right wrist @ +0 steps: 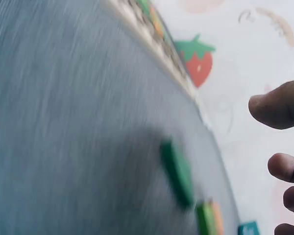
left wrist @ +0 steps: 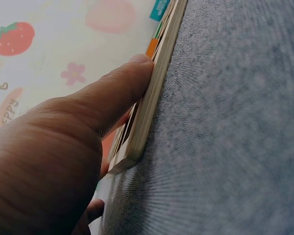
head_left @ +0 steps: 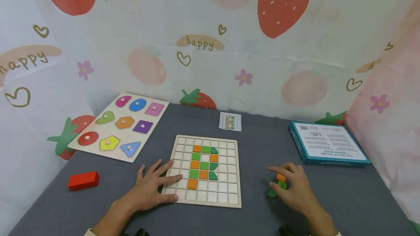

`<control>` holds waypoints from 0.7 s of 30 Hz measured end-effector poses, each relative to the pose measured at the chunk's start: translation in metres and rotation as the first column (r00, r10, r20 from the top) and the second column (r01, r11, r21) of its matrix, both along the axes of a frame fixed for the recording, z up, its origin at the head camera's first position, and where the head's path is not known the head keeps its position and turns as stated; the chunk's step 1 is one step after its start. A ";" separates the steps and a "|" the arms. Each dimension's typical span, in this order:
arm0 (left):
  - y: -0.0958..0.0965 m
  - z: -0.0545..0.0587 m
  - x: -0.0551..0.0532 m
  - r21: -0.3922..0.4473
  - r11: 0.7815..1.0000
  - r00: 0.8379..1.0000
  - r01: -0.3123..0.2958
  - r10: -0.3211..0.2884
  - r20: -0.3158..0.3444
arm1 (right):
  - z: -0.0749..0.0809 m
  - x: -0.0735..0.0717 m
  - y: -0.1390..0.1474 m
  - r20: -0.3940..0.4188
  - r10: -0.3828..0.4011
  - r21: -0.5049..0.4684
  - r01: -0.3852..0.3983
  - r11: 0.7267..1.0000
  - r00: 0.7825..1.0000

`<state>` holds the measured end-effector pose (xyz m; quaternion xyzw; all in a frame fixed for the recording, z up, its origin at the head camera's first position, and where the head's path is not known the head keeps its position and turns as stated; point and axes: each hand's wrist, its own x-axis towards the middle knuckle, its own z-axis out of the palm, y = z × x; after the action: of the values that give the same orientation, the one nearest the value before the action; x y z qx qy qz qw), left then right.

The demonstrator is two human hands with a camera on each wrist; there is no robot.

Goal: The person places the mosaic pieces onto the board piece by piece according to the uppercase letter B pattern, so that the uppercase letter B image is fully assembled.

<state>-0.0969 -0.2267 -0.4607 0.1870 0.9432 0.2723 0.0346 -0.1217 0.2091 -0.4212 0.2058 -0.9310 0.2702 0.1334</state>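
Observation:
A wooden grid board point(head_left: 232, 177) lies mid-table, with orange squares, green squares and dark green rounded pieces set in its middle columns. My left hand point(head_left: 149, 191) rests on its left side, fingers spread; in the left wrist view the thumb point(left wrist: 120, 85) lies along the board's edge. To the right of the board, my right hand point(head_left: 296, 189) hovers over several loose pieces, thumb and index finger apart. Those pieces are an orange block point(head_left: 280, 177), a green block point(head_left: 282, 184) and a dark green rounded piece point(right wrist: 177, 174). The right wrist view is blurred, with nothing between the fingers.
A small pattern card point(head_left: 230, 121) lies behind the board. At the back left is a knobbed shape puzzle point(head_left: 113, 128), with a red block point(head_left: 83, 181) in front of it. A teal box point(head_left: 331, 143) sits at the back right, near the curtain point(head_left: 203, 14).

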 end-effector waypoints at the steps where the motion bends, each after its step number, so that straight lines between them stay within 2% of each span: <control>1: 0.000 0.000 0.000 0.001 1.000 1.000 0.001 -0.001 0.000 | -0.002 0.000 0.005 0.015 -0.007 0.008 0.007 1.000 1.000; 8: 0.000 0.000 0.001 0.002 1.000 1.000 -0.008 0.008 0.011 | -0.011 0.000 0.026 0.154 -0.086 0.071 0.076 0.995 0.984; 13: 0.001 -0.001 0.001 -0.009 1.000 1.000 -0.011 0.011 0.009 | -0.013 0.000 0.032 0.219 -0.116 0.125 0.090 0.988 0.969; 16: 0.001 -0.002 0.001 -0.004 1.000 1.000 -0.006 0.006 0.001 | -0.015 0.000 0.032 0.226 -0.115 0.140 0.085 0.987 0.967; 21: 0.000 -0.002 0.001 0.000 1.000 1.000 -0.002 0.002 -0.007 | -0.019 0.000 0.031 0.166 -0.091 0.102 0.075 0.992 0.982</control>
<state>-0.0961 -0.2264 -0.4627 0.1869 0.9436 0.2714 0.0308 -0.1215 0.2406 -0.4400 0.1491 -0.9586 0.2363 0.0544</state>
